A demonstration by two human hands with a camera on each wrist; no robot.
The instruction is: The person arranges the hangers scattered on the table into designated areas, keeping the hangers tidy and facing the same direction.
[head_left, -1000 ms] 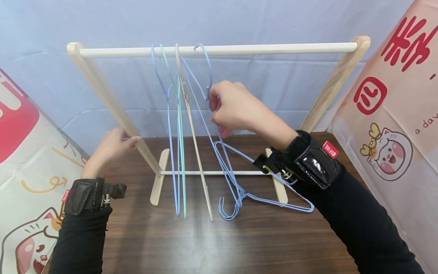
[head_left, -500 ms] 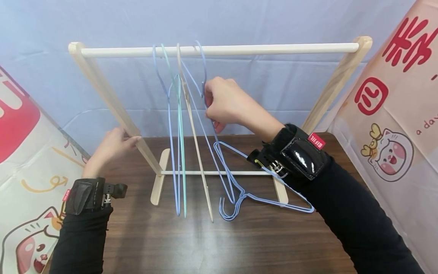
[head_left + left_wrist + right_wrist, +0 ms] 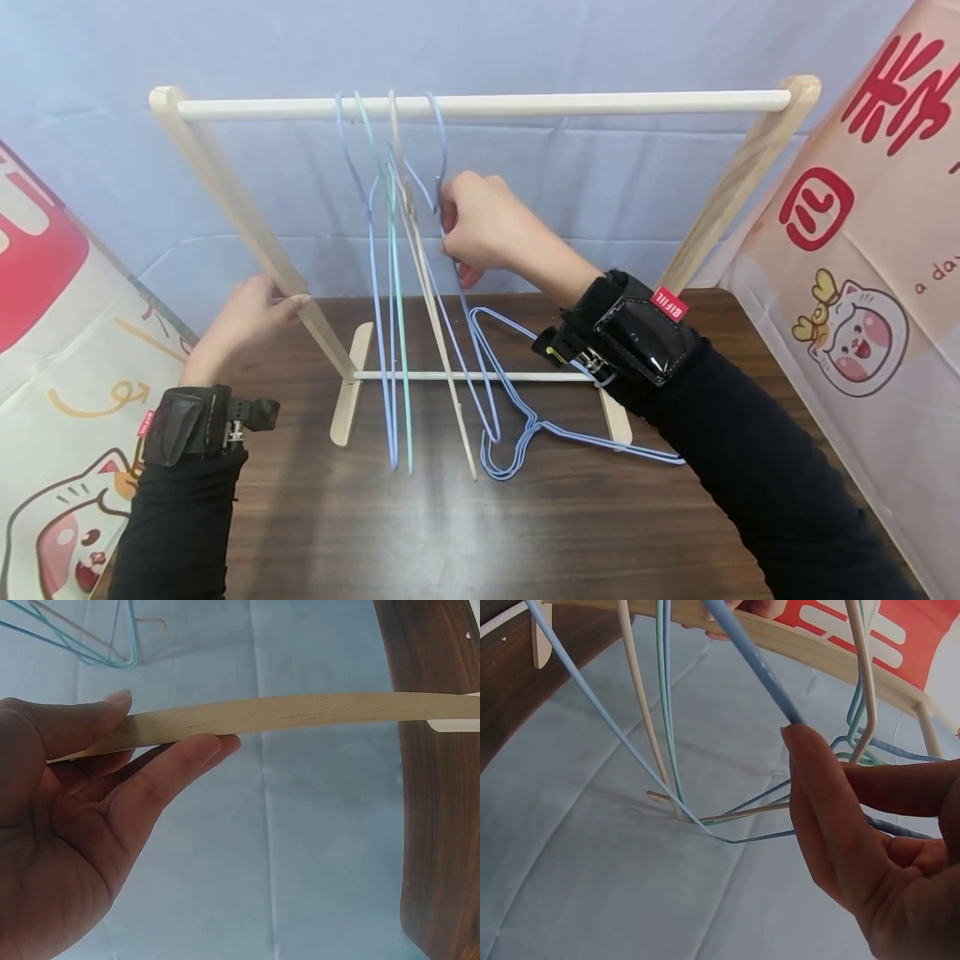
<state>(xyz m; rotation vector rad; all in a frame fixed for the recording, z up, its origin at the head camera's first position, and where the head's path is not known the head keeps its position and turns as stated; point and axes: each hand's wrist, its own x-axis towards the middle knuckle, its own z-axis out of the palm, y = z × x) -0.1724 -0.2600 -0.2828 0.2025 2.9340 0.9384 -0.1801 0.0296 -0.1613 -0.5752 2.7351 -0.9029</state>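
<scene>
My right hand [image 3: 491, 221] pinches a blue wire hanger [image 3: 442, 146] just below its hook. That hook reaches up to the white top bar [image 3: 600, 103] of a small clothes rack; whether it rests its weight there I cannot tell. Left of it, a cream hanger [image 3: 441, 350], a green hanger [image 3: 400, 333] and another blue hanger [image 3: 377, 308] hang from the bar. My left hand [image 3: 251, 321] holds the rack's left wooden post [image 3: 232, 196] low down. In the left wrist view, thumb and fingers [image 3: 187, 754] lie on opposite sides of the post [image 3: 300, 710].
Several blue hangers [image 3: 573, 432] lie stacked on the brown table [image 3: 360, 533], partly under my right forearm. The rack's lower rod [image 3: 540, 377] runs behind them between two wooden feet [image 3: 351, 400]. Printed cloths stand at both sides, and a pale blue cloth [image 3: 570, 50] behind.
My right hand has moved left with the blue hanger, whose lower end now sits nearer the cream hanger. Its hook has shifted left along the bar. The left hand keeps its place on the post.
</scene>
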